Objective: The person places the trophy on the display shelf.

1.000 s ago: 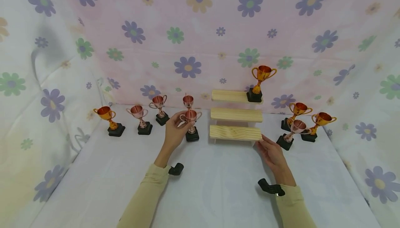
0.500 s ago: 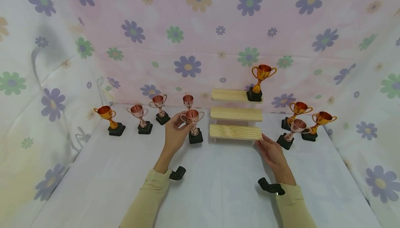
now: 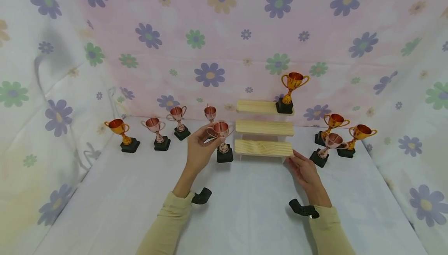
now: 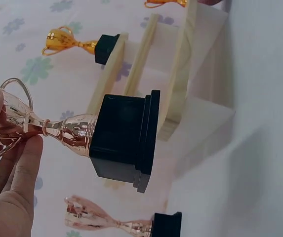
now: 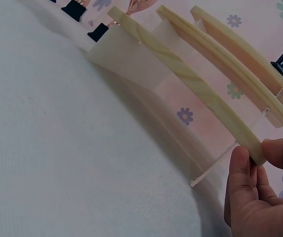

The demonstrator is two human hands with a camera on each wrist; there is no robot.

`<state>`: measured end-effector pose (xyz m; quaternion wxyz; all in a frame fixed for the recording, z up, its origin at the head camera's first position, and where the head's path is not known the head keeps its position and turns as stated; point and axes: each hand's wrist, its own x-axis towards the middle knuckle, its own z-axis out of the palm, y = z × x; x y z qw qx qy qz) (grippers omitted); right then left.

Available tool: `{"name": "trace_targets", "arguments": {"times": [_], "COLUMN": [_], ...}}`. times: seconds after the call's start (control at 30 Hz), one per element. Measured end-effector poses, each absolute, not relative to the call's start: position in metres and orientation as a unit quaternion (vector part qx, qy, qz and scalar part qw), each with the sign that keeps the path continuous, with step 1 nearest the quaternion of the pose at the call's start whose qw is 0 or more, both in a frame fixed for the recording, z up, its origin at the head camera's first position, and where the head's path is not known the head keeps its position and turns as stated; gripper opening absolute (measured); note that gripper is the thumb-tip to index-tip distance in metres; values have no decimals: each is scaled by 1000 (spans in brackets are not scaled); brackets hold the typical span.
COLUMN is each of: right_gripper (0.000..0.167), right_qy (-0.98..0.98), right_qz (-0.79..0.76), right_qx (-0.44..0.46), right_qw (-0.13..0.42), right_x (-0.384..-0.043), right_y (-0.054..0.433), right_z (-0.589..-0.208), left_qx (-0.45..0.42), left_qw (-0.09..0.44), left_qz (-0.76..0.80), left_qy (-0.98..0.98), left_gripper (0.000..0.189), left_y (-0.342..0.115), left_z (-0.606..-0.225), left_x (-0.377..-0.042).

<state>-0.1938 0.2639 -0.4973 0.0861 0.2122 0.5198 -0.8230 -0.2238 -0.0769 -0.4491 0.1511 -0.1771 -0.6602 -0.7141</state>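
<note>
My left hand [image 3: 200, 150] grips a rose-gold trophy cup [image 3: 222, 130] by its cup and upper stem. In the left wrist view its black base [image 4: 124, 136] hangs above the table, just left of a three-step wooden display stand [image 3: 263, 148]. My right hand [image 3: 307, 171] pinches the right end of the stand's lowest board [image 5: 200, 91] between thumb and fingers. On the right end of the top board stands a gold trophy [image 3: 290, 91]. Behind my left hand another rose-gold trophy [image 3: 210, 113] is partly hidden.
At the left stand a gold trophy [image 3: 122, 133] and two rose-gold trophies, one nearer [image 3: 157, 133] and one farther back. To the right of the stand, two gold trophies and a rose-gold trophy [image 3: 328, 148] cluster closely. A flowered cloth backdrop [image 3: 224, 33] rises behind the white table [image 3: 245, 208].
My left hand has carried the rose-gold trophy rightward and slightly nearer to me, closer to the stand. The right hand keeps its place on the lowest board.
</note>
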Motion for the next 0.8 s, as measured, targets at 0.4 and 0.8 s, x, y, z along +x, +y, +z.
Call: {"name": "trace_targets", "arguments": {"times": [0.4,0.8], "right_gripper": [57,56], "right_qy": [514,524], "right_qz": [-827,-821], "right_qx": [211,208], "right_qw": [88,84], "right_x": [-194,-195], "right_y": [266,266], "right_z": [-498,-499], "left_qx": [-229,-259], "left_qw": [145,160], "left_qz": [-718,-716], "left_qy": [-641,-628], "left_gripper": [43,46], "left_y": [-39,2], "left_z": [-434,-383], "left_x": [-231,-259]}}
